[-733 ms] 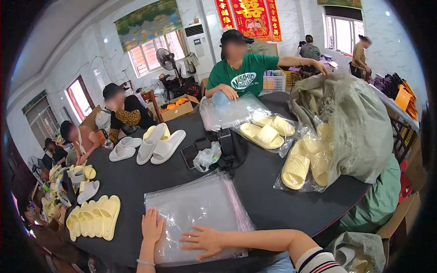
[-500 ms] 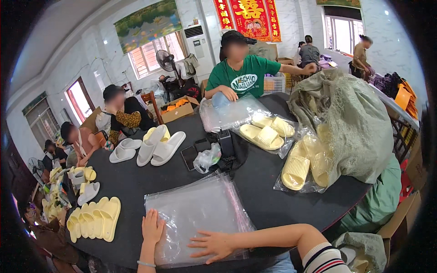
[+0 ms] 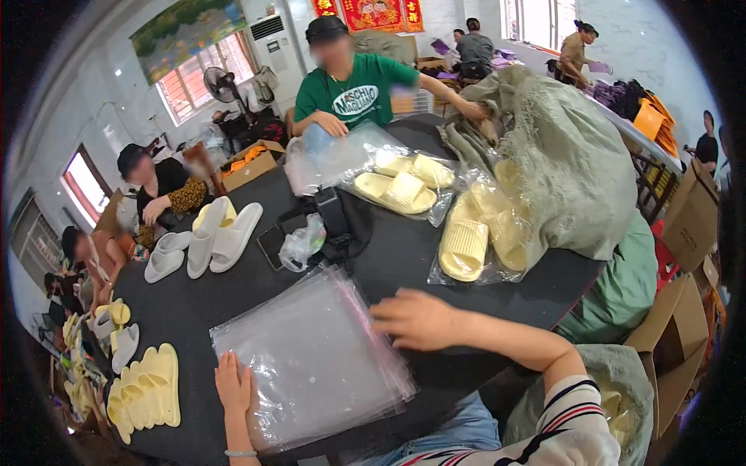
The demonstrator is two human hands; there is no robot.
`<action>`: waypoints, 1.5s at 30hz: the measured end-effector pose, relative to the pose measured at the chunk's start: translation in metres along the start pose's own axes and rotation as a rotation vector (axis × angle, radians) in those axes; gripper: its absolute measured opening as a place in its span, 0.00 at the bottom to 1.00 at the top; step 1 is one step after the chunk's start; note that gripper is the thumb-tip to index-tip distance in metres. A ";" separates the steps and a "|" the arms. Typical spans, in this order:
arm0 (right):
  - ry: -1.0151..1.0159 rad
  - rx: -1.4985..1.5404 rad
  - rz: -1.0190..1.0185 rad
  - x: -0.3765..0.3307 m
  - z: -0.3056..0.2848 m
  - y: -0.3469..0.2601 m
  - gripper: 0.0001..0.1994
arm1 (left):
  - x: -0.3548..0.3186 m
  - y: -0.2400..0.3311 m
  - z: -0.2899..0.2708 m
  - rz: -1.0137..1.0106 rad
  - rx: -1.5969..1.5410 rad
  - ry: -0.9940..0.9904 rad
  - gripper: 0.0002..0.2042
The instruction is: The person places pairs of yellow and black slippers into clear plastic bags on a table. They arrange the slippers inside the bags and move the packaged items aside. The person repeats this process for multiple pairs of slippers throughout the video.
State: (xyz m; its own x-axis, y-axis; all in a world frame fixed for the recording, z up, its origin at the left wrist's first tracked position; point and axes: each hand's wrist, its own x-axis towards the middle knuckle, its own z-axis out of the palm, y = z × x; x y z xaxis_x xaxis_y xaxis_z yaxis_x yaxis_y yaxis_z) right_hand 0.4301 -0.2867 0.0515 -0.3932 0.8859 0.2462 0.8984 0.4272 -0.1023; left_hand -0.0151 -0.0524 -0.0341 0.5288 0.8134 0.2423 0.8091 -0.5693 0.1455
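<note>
A stack of clear plastic bags (image 3: 311, 349) with a pinkish right edge lies on the dark table in front of me. My left hand (image 3: 233, 386) rests flat on the stack's left edge, fingers stretched out. Over the stack's upper right edge, my right hand (image 3: 416, 318) is raised with its fingers apart and nothing seen in them; whether a fingertip touches the bags I cannot tell. Left of the stack stands a row of several pale yellow slippers (image 3: 148, 392). Grey slippers (image 3: 221, 233) sit farther back, with a yellow one partly behind them.
Bagged yellow slippers (image 3: 466, 248) lie by a big woven sack (image 3: 575, 171) at the right. A phone (image 3: 270, 247) and a crumpled clear bag (image 3: 301, 243) are mid-table. Across, a person in green (image 3: 357, 93) reaches to the sack. An open carton (image 3: 676, 349) stands right.
My right hand has lifted off the middle of the bags and moved to their upper right edge. The view has turned rightward. My left hand stays on the stack.
</note>
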 end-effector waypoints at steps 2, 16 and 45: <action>0.002 -0.178 0.221 -0.019 -0.031 0.022 0.33 | 0.001 0.006 -0.006 -0.030 -0.003 0.006 0.28; -0.229 -0.483 0.923 -0.093 -0.073 0.147 0.24 | 0.003 0.006 -0.006 -0.040 -0.029 -0.006 0.31; -0.039 1.279 -0.013 0.160 -0.041 -0.018 0.10 | 0.005 -0.012 0.010 -0.028 -0.083 -0.079 0.29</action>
State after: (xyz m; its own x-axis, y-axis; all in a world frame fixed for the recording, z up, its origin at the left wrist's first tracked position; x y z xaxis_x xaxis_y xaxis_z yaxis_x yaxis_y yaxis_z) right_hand 0.3595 -0.1601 0.1324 -0.4256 0.8757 0.2281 0.0757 0.2857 -0.9553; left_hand -0.0194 -0.0408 -0.0445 0.5271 0.8343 0.1614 0.8018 -0.5512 0.2309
